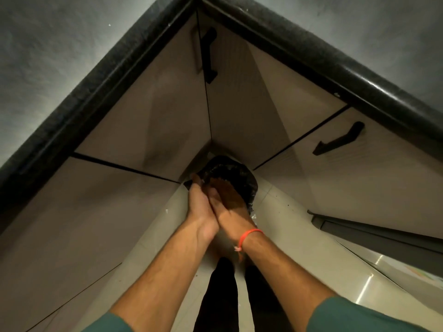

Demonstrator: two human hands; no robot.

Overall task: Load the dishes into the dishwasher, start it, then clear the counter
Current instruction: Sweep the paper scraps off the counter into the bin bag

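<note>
I'm looking straight down into the inside corner of the cabinets, where a bin lined with a black bag [230, 178] stands on the pale tiled floor [153, 264]. My left hand [200, 207] and right hand [227, 204] are pressed together side by side above it, fingers extended and flat, holding nothing I can make out. An orange band [249, 236] circles the right wrist. The black countertop edge [79, 99] frames the beige cabinet doors, each with a black handle [208, 56].
</note>
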